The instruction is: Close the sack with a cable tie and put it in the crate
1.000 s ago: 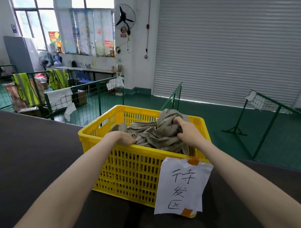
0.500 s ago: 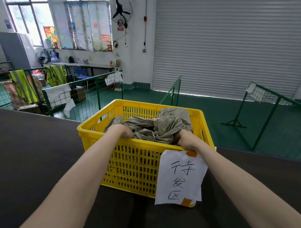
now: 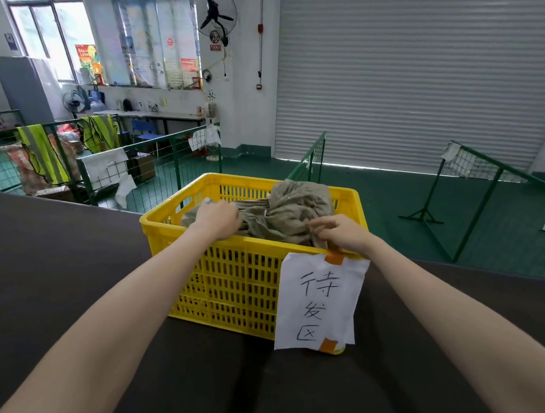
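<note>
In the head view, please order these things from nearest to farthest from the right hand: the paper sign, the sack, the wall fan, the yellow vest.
From the right hand:
1. Sack, in the crate, touching the fingers.
2. Paper sign, taped on the crate's front, just below the hand.
3. Yellow vest, hanging on the green fence, far left.
4. Wall fan, high on the back wall.

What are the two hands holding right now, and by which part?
Both hold the olive cloth sack lying in the yellow crate. The left hand grips its left end; the right hand pinches folds near the crate's front rim.
</note>
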The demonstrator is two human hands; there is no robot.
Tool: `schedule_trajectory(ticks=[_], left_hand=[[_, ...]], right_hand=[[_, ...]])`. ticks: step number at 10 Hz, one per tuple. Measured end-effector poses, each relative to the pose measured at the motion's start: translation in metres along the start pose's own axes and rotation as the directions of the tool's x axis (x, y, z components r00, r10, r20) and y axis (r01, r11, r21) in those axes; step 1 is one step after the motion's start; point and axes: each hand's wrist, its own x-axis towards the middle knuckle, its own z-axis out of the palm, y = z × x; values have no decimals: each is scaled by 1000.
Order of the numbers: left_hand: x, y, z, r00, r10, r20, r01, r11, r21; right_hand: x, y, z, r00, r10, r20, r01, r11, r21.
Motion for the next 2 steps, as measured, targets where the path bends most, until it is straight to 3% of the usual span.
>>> schedule_trajectory(ticks=[1, 2], left_hand=[[-8, 10, -7, 970, 27, -242, -70, 983, -169], [-10, 18, -10, 963, 4, -269, -106, 924, -366]], right_hand=[[-11, -4, -5, 988, -45, -147, 39, 998, -39], [-23, -2, -11, 939, -26, -344, 37, 999, 26]])
